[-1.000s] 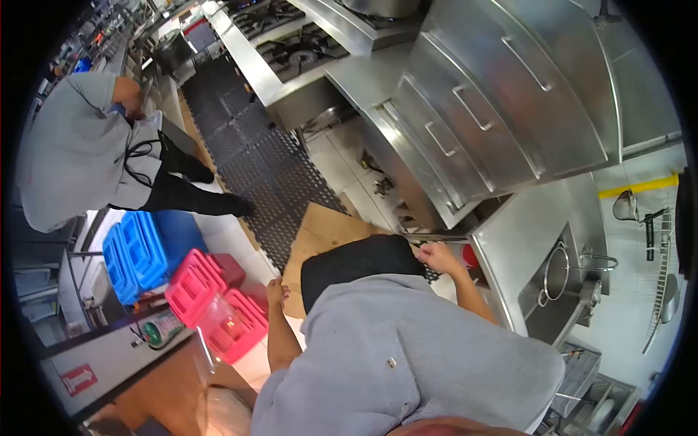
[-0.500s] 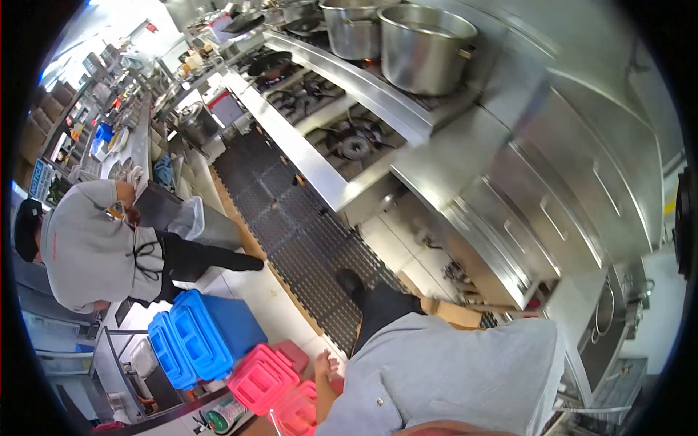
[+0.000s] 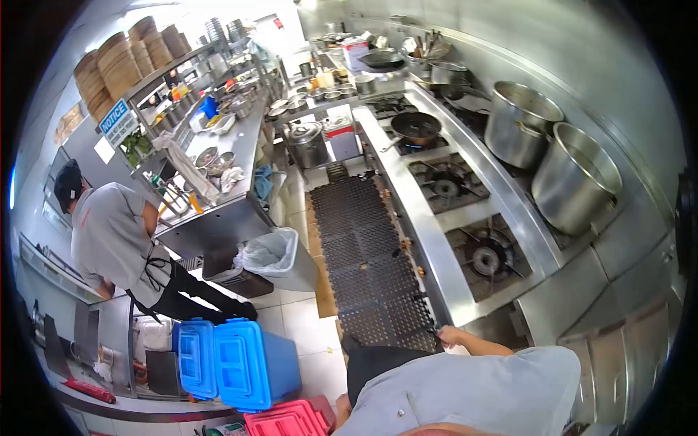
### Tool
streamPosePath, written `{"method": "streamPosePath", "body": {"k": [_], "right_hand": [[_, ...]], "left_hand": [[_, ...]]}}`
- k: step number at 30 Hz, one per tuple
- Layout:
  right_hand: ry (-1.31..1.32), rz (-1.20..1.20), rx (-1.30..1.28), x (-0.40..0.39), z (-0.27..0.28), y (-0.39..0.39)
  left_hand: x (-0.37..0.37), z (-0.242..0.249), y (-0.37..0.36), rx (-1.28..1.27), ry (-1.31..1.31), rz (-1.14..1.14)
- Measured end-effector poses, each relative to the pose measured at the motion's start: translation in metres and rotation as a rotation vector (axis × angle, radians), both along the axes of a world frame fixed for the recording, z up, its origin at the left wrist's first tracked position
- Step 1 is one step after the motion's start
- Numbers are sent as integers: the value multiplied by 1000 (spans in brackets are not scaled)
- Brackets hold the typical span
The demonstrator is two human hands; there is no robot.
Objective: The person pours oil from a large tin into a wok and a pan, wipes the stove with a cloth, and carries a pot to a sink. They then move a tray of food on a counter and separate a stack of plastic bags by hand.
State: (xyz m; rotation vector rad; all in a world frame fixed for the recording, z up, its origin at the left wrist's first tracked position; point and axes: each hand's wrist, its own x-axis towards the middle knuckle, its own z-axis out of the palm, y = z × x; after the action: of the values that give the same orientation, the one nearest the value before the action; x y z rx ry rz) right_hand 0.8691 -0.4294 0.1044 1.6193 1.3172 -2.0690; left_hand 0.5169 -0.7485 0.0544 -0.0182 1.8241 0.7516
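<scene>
My right hand (image 3: 449,335) is held low in front of my grey shirt, beside the front edge of the stove (image 3: 465,309). Its fingers are closed round a small dark thing that I cannot make out. At the lower edge of the view, my left hand (image 3: 342,407) hangs near the red lidded bin (image 3: 287,420), with its fingers mostly hidden by my body. Blue lidded bins (image 3: 280,367) stand just beyond the red one. A black pan (image 3: 416,126) rests on a burner, where a blue flame shows beneath it.
A co-worker in grey (image 3: 120,232) bends at the left counter. A grey trash can (image 3: 294,261) with a clear liner stands by the steel prep table (image 3: 251,138). Black perforated mats (image 3: 356,247) cover the aisle floor. Two tall steel pots (image 3: 574,182) stand at the right.
The view has turned and tilted up along the aisle. My right hand has come into view by the stove. My left hand is now mostly hidden. The co-worker bends further over the counter.
</scene>
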Motion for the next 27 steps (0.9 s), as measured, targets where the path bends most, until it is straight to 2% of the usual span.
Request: {"method": "streamPosePath", "body": {"k": [1, 2, 3, 5, 7, 8, 11, 12, 14, 16, 17, 18, 19, 21, 23, 25, 26, 27], "right_hand": [[-98, 60, 256, -28, 23, 6], [-35, -16, 251, -47, 13, 21], [34, -97, 131, -59, -17, 38], [-255, 157, 398, -107, 11, 47], [-177, 465, 637, -141, 2, 54], [-155, 610, 584, -162, 5, 62], [-199, 507, 722, -210, 38, 82], [-199, 454, 749, -222, 38, 96], [-191, 348, 799, -231, 25, 120], [-191, 308, 786, -239, 25, 141], [-185, 306, 781, -241, 23, 152], [-199, 320, 779, -244, 20, 161], [-219, 319, 767, -245, 17, 165], [-294, 397, 689, -248, 13, 178], [-335, 402, 669, -249, 25, 191], [-262, 350, 759, -250, 31, 208], [-241, 256, 762, -253, 56, 215], [-218, 332, 763, -252, 54, 223]], "left_hand": [[-7, -5, 8, 12, 21, -59], [-20, -9, 16, 24, 52, -123], [-34, -13, 25, 34, 87, -194], [-72, -25, 41, 53, 156, -313], [-117, -29, 60, 52, 190, -397], [-136, -30, 74, 61, 197, -445], [-207, -28, 125, 57, 196, -502], [-229, -24, 146, 23, 157, -443], [-267, 2, 191, -119, 49, -158], [-306, 10, 225, -24, 162, -205], [-317, 18, 244, 29, 182, -137], [-322, 31, 266, 80, 197, -81], [-326, 43, 283, 56, 197, -131], [-324, 58, 320, 186, 219, 5], [-307, 53, 336, 221, 170, 10], [-276, 46, 340, 205, 68, 2], [-258, 42, 342, 110, 64, -96], [-244, 37, 343, 23, 51, -203]]}}
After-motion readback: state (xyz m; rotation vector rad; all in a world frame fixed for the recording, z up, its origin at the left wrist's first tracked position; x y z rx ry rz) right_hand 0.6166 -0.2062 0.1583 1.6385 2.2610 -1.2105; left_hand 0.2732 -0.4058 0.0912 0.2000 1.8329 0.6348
